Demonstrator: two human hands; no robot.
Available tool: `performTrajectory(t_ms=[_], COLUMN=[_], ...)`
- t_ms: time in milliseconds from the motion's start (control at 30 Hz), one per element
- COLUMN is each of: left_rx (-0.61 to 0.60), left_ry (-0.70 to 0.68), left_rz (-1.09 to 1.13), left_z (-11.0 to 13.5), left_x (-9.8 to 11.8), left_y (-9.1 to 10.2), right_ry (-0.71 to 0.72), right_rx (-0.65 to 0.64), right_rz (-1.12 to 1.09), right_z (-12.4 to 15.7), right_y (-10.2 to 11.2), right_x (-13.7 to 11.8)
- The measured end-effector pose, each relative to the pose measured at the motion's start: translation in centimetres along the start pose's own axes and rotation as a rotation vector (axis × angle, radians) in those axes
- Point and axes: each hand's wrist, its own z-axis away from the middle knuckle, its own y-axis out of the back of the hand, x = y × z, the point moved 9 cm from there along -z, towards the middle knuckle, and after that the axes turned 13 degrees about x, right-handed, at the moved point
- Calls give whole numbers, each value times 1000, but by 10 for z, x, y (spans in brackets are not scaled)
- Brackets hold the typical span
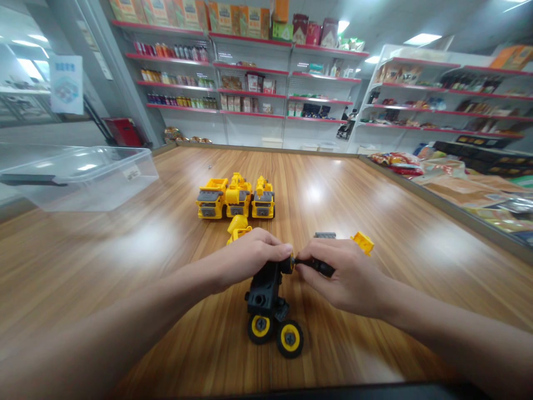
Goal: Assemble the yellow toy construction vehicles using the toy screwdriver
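Note:
My left hand (258,255) is closed on the far end of a black toy truck chassis (264,289), its thumb over a wheel (287,264). In my right hand (343,272) is a black-handled screwdriver (320,266), its tip at the centre of that wheel. Two black wheels with yellow hubs, one (260,328) beside the chassis's near end and another (290,339) to its right, lie closest to me. Beyond my left hand is a partly hidden yellow toy piece (239,228). A grey part (325,235) and a small yellow part (363,243) lie past my right hand.
Three yellow toy trucks (236,197) stand in a row farther back on the wooden table (187,333). A clear plastic box (104,178) sits at the left. Packaged goods (462,183) lie beyond the right edge, and stocked shelves (254,69) line the back.

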Motion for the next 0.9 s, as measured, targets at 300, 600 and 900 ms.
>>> performTrajectory(t_ms=[300,600,900], left_rx=[29,18,5], left_ry=[-87,-89,-63], left_rz=[-163,-165,-130], left_z=[0,0,-1], left_x=[6,5,3], left_y=[3,0,0], right_ry=[-21,-38,-62], right_rx=[-68,6,-9], right_rz=[21,-46,-58], right_z=[3,1,3], right_y=[-10,0,-4], right_x=[3,1,2])
